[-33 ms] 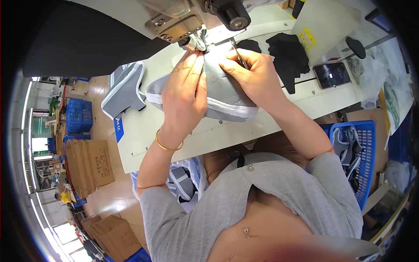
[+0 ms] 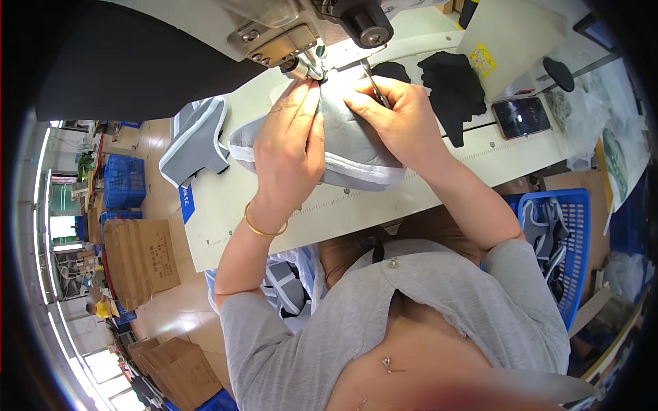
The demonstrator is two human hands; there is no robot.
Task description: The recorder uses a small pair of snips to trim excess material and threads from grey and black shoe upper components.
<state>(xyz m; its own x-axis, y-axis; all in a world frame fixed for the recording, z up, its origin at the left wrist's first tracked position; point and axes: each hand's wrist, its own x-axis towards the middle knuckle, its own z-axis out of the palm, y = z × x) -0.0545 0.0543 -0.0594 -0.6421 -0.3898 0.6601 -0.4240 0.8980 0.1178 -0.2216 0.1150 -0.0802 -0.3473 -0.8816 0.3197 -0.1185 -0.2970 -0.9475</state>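
Observation:
A grey padded shoe upper (image 2: 356,147) with a white edge strip lies under the head of a sewing machine (image 2: 295,51). My left hand (image 2: 291,133) rests flat on it, fingers stretched out side by side, tips close beside the presser foot (image 2: 314,70). My right hand (image 2: 397,113) is closed around a slim dark metal tool (image 2: 379,94); its exact kind is unclear. That hand's thumb and forefinger also press on the upper, right of the presser foot. Bright lamp light washes out the fabric around the needle, and the fingers' undersides are hidden.
Grey pieces with light trim (image 2: 197,140) lie left on the white table (image 2: 288,236). Black fabric (image 2: 454,92) and a phone (image 2: 521,118) lie right. A blue basket (image 2: 576,253) holds more grey pieces. Cardboard boxes (image 2: 140,264) stand on the floor at left.

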